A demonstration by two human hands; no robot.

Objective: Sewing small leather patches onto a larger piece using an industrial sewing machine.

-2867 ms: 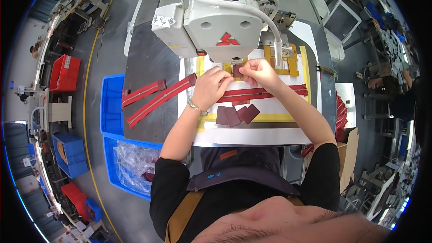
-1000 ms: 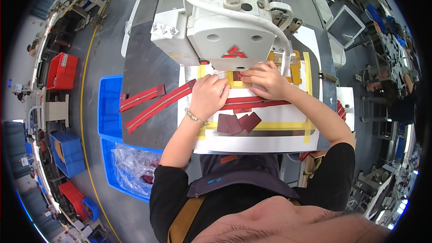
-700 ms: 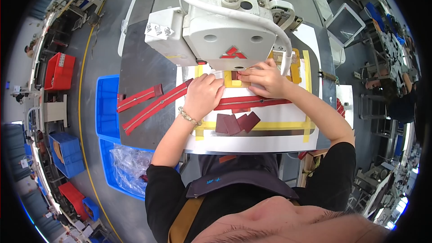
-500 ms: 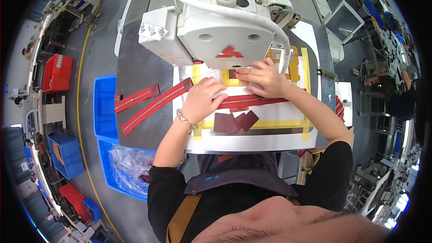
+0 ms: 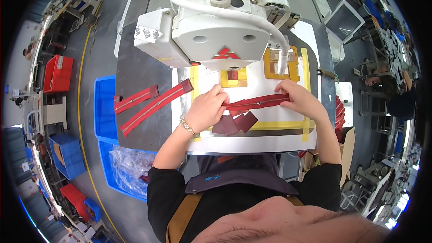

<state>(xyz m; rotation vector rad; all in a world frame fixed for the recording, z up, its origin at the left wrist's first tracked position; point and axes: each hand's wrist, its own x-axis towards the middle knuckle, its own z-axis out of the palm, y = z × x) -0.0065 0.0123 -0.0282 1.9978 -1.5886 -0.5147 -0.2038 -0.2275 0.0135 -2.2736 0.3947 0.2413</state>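
Pinching a red zipper (image 5: 256, 103) near both ends, left hand (image 5: 206, 108) and right hand (image 5: 305, 101) closed around it, near maroon patches (image 5: 226, 125).

The bare left hand (image 5: 206, 108) and bare right hand (image 5: 305, 101) hold a long red fabric zipper strip (image 5: 265, 102) between them, just beyond flat maroon patches (image 5: 246, 122). Two red zipper strips with maroon end tabs (image 5: 156, 105) lie leftward on the dark grey surface (image 5: 150, 140), near a bulky white machine head (image 5: 211, 40).
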